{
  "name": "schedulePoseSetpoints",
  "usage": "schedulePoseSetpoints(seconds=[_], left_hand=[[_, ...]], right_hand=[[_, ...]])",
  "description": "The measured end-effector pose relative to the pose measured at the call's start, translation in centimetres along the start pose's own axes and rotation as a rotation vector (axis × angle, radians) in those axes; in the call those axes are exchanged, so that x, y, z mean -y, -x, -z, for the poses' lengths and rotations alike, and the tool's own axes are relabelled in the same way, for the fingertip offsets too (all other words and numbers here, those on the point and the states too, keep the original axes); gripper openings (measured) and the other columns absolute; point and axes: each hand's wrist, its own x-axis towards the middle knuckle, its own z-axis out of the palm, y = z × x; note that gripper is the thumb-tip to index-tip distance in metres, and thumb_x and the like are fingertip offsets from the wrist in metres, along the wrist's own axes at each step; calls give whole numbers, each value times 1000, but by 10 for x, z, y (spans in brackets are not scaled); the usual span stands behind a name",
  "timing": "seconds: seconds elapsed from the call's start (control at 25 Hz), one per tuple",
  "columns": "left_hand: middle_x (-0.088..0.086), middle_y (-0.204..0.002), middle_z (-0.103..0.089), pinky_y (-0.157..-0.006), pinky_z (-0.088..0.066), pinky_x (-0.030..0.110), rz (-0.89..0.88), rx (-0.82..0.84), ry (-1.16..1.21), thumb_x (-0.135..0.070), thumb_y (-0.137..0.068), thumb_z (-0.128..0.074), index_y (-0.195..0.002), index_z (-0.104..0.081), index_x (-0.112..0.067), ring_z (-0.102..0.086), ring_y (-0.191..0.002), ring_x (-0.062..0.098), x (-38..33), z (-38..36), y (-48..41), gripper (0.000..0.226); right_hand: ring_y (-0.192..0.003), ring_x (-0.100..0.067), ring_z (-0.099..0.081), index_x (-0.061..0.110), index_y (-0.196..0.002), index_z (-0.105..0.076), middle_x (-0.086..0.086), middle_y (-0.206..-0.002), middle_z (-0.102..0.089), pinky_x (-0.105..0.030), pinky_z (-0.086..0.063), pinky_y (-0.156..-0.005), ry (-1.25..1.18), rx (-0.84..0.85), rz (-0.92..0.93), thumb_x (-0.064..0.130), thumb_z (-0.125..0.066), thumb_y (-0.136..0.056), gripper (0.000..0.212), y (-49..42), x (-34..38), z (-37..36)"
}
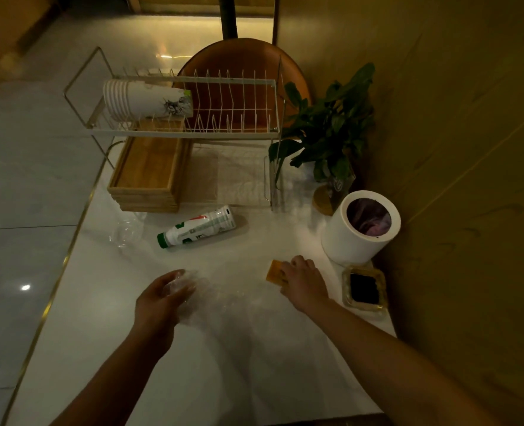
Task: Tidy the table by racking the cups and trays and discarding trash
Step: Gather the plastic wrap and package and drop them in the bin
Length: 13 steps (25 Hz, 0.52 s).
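On the white table (223, 364), my left hand (159, 299) is closed around a clear crumpled plastic piece (190, 290). My right hand (303, 282) rests on a small orange packet (274, 270) lying flat. A white bottle with a green cap (197, 227) lies on its side in the middle. A clear plastic cup (125, 230) lies to its left. A stack of white paper cups (145, 99) lies on the top tier of the wire rack (223, 135). Stacked wooden trays (148, 173) sit under the rack. A white bin (360, 227) with a liner stands at the right.
A potted plant (331, 124) stands behind the bin by the wall. A glass ashtray (364, 290) sits near the right table edge. A brown chair (242, 69) is behind the rack. The table's left edge has a gold trim (67, 256), with floor beyond.
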Motion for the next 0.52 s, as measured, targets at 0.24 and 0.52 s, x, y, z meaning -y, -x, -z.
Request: schedulePoseSetpoints(seconds=[0.24, 0.52], left_hand=[[15, -113, -72, -90, -55, 58, 30, -119, 8, -5, -83, -75, -119, -68, -13, -70, -100, 36, 21, 17, 35, 38], [13, -109, -69, -78, -60, 47, -79, -197, -108, -10, -82, -77, -121, -68, -21, -69, -97, 33, 39, 48, 74, 42]], right_hand=[[-107, -30, -50, 20, -125, -50, -8, -120, -53, -38, -46, -79, -17, -12, 35, 38, -61, -84, 46, 16, 0, -5], [-110, -26, -51, 25, -129, -49, -4, -122, -54, -37, -48, -84, -209, 26, 85, 50, -63, -80, 56, 48, 46, 6]])
